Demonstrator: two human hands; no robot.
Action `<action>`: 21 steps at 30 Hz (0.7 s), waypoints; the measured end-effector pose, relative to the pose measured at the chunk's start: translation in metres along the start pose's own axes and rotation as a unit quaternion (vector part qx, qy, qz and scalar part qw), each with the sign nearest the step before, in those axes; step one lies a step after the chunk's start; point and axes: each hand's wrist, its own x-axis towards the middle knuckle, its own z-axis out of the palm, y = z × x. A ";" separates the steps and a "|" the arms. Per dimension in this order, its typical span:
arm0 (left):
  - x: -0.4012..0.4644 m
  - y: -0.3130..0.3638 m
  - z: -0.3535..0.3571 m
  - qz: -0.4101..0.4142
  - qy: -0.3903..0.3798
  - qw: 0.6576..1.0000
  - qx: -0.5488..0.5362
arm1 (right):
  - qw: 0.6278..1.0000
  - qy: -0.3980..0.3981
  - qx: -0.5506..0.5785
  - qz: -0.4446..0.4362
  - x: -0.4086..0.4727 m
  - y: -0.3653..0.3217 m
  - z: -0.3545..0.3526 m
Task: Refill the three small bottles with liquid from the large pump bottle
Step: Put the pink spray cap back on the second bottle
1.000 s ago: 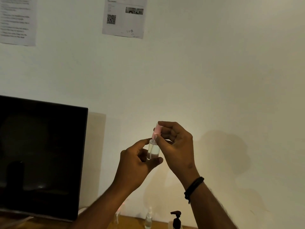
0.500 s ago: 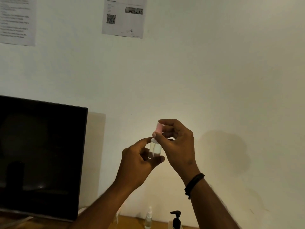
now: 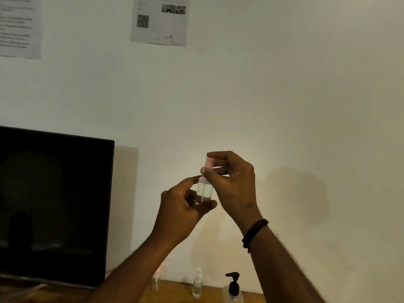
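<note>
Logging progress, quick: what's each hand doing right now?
Left hand: holds the small clear bottle by its body.
Right hand: pinches the bottle's pink cap.

Bare forearms, black cord bracelet [image 3: 254,232] on right wrist

Pink cap [image 3: 208,163] – black pump [image 3: 233,283]

I see a clear small bottle [image 3: 204,191] with a pink cap [image 3: 208,161] upright at frame centre, raised before the wall. At the bottom edge stand a second small bottle [image 3: 197,286] and, right of it, the black-headed pump bottle [image 3: 233,287]; a third, left, is blurred.
</note>
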 end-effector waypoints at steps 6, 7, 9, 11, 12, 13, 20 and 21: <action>0.001 0.005 -0.001 0.002 -0.001 1.000 0.000 | 1.000 0.015 -0.002 0.009 0.001 -0.002 0.001; 0.001 0.005 -0.001 0.001 -0.003 1.000 -0.001 | 1.000 0.018 0.005 0.010 0.001 -0.002 0.001; 0.002 0.005 -0.002 0.002 -0.004 1.000 0.002 | 1.000 0.022 0.005 0.009 0.002 -0.001 0.002; 0.002 0.005 -0.002 0.003 -0.002 1.000 0.004 | 1.000 0.020 -0.004 0.006 0.003 -0.002 0.002; 0.001 0.006 -0.002 0.003 -0.001 1.000 0.005 | 1.000 0.017 -0.009 0.006 0.003 -0.002 0.001; 0.001 0.006 -0.001 0.003 -0.001 1.000 0.005 | 1.000 0.015 -0.015 0.006 0.004 -0.003 0.000; -0.001 0.012 0.000 0.000 0.002 1.000 0.006 | 0.999 0.033 -0.002 0.015 0.002 -0.003 -0.001; -0.001 0.012 0.000 0.001 0.000 1.000 0.004 | 0.999 0.032 0.010 0.017 0.002 -0.003 -0.001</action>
